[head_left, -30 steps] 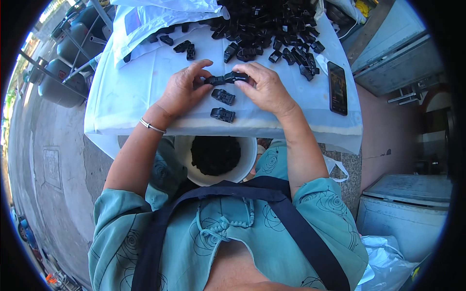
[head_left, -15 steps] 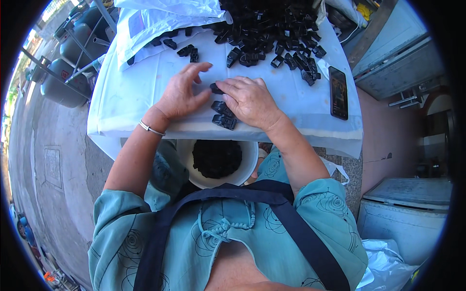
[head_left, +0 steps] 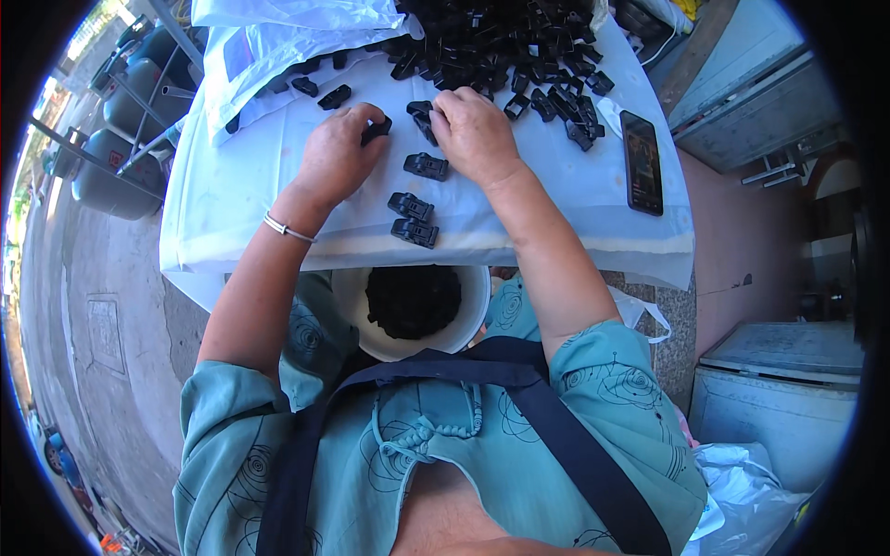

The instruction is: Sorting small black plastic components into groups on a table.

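Small black plastic parts, shaped like toy car bodies, are spread over the white-covered table [head_left: 278,176]. My left hand [head_left: 338,153] is closed on one black plastic part [head_left: 376,130], held between thumb and fingers. My right hand [head_left: 477,134] has its fingers curled at another black plastic part [head_left: 421,119], which lies against its thumb; the fingertips are partly hidden. Nearer me, a single part [head_left: 426,167] sits apart. Two more parts [head_left: 412,218] lie one behind the other by the table's near edge. A loose part [head_left: 335,96] rests beyond my left hand.
A big heap of black parts [head_left: 501,46] covers the far side, beside a white plastic sheet or bag [head_left: 278,56]. A phone [head_left: 642,162] lies at the right. Below the near edge stands a white basin [head_left: 477,310] with dark contents. Grey containers [head_left: 116,171] stand at left.
My right hand has left a part in the middle of the table and moved away from me to another. My left hand, open before, has moved slightly left and closed on a part.
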Motion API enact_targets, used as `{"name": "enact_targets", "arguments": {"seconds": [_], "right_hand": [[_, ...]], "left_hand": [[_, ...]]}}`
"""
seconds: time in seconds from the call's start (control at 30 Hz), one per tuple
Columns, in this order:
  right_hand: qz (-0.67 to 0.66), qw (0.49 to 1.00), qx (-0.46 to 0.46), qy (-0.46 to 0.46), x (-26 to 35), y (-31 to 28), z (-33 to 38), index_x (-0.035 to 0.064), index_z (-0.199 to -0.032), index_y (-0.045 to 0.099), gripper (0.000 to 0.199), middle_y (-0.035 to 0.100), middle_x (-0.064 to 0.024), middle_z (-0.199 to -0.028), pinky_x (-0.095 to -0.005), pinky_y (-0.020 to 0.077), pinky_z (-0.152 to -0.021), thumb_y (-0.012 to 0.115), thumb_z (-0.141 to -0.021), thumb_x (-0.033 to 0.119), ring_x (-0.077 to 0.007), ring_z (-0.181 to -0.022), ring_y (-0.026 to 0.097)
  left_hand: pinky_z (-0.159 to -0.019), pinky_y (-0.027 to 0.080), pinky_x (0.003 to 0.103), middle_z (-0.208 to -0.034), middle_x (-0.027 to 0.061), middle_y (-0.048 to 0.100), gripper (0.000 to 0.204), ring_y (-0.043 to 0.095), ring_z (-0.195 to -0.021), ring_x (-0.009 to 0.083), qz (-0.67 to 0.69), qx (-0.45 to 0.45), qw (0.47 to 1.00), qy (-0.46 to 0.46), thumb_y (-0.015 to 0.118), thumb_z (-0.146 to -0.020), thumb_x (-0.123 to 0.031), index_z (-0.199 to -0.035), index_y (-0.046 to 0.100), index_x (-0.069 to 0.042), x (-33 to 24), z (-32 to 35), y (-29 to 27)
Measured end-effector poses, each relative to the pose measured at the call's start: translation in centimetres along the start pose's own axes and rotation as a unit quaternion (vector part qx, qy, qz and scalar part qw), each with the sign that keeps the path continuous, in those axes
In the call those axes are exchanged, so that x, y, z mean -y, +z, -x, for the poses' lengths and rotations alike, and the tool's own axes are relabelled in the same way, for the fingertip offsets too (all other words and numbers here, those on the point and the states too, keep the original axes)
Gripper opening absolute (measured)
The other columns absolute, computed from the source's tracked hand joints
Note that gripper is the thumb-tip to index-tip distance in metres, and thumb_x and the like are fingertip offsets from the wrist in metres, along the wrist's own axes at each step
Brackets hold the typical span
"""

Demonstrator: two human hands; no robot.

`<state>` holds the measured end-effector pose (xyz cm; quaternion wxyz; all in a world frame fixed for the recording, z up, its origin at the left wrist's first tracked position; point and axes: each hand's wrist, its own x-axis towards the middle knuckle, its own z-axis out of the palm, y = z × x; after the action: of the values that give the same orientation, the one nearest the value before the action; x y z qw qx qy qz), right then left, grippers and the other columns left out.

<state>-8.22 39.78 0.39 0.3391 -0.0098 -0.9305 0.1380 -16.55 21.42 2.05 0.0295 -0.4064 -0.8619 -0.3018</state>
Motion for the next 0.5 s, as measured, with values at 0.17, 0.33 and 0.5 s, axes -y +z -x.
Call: {"name": "enact_targets", "arguments": {"seconds": [0.17, 0.33, 0.5], "right_hand": [[0.033, 0.999, 0.026, 0.022, 0.7, -0.6, 1.0, 0.005, -0.094, 0.06, 0.016, 0.063, -0.0121, -0.088, -0.0398, 0.0525, -0.07, 0.067, -0.083, 0.014, -0.0314, -0.081, 0.064], [-0.028, 0.998, 0.017, 0.049, 0.4, -1.0, 1.1, 0.0046, -0.103, 0.06, 0.024, 0.064, -0.0131, -0.092, -0.0378, 0.0531, -0.073, 0.068, -0.081, 0.011, -0.0298, -0.082, 0.065], [-0.053, 0.996, 0.038, 0.058, 0.1, -1.5, 1.7, 0.0048, -0.109, 0.06, 0.03, 0.064, -0.0152, -0.095, -0.0352, 0.0536, -0.077, 0.067, -0.08, 0.006, -0.0285, -0.087, 0.065]], "left_hand": [[-0.075, 0.051, 0.034, -0.095, 0.0092, 0.067, 0.025, 0.064, -0.079, 0.0231, 0.095, -0.005, 0.994, -0.055, 0.07, -0.081, -0.014, -0.101, 0.061, -0.004, 0.1, -0.3, 0.0], [-0.076, 0.051, 0.028, -0.096, 0.008, 0.066, 0.032, 0.063, -0.081, 0.0147, 0.342, -0.024, 0.928, -0.147, 0.071, -0.081, -0.009, -0.111, 0.061, -0.004, 0.9, 0.2, 0.9], [-0.08, 0.051, 0.031, -0.098, 0.0076, 0.067, 0.028, 0.064, -0.084, 0.0181, 0.245, 0.015, 0.968, -0.043, 0.073, -0.079, -0.01, -0.105, 0.067, -0.006, 1.2, 0.9, 1.2]]}}
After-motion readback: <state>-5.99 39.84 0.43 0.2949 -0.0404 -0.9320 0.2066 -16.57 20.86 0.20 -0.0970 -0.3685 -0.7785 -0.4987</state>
